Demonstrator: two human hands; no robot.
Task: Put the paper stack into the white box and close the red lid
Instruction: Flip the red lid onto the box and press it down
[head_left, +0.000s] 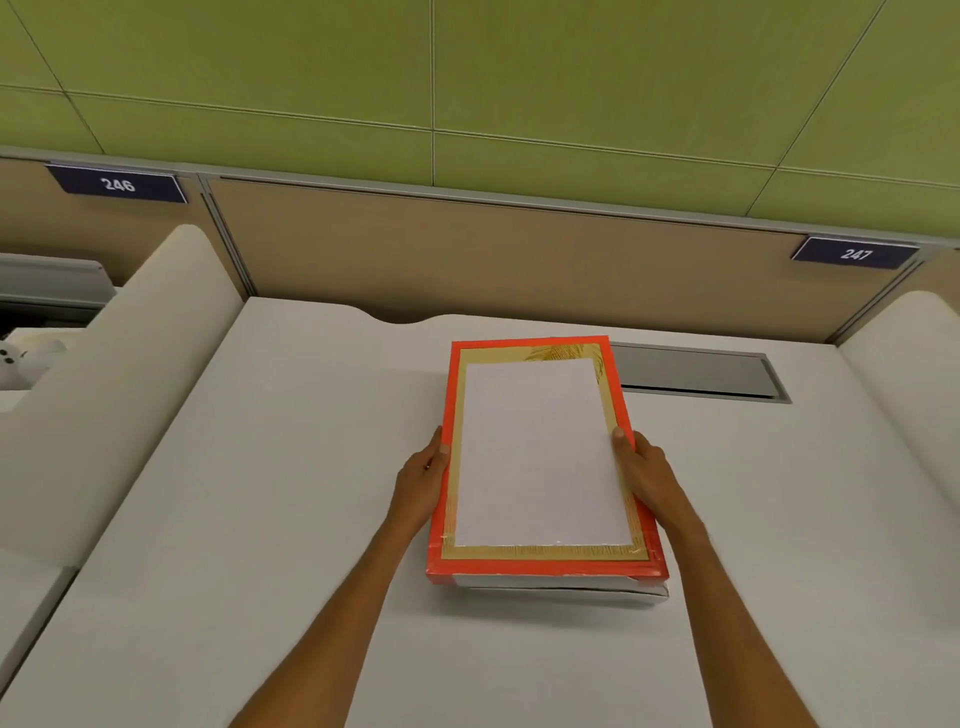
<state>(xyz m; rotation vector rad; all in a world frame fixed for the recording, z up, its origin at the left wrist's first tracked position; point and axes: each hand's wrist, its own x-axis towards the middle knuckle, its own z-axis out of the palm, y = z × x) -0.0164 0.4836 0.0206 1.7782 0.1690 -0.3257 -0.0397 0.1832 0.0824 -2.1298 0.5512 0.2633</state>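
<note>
A red lid (540, 567) with a gold border sits on the white box (566, 590), which shows only as a strip under the lid's near edge. The white paper stack (540, 452) lies flat on top of the lid, inside the gold border. My left hand (423, 480) holds the lid's left edge, thumb on the rim. My right hand (649, 475) grips the lid's right edge, with its thumb resting on the right edge of the paper stack. The fingers of both hands are hidden behind the lid's sides.
The box rests on a white desk (260, 493) with raised white side dividers (130, 374). A grey cable hatch (696, 371) lies just behind and to the right of the box. A tan partition with the number plates 246 and 247 closes off the back.
</note>
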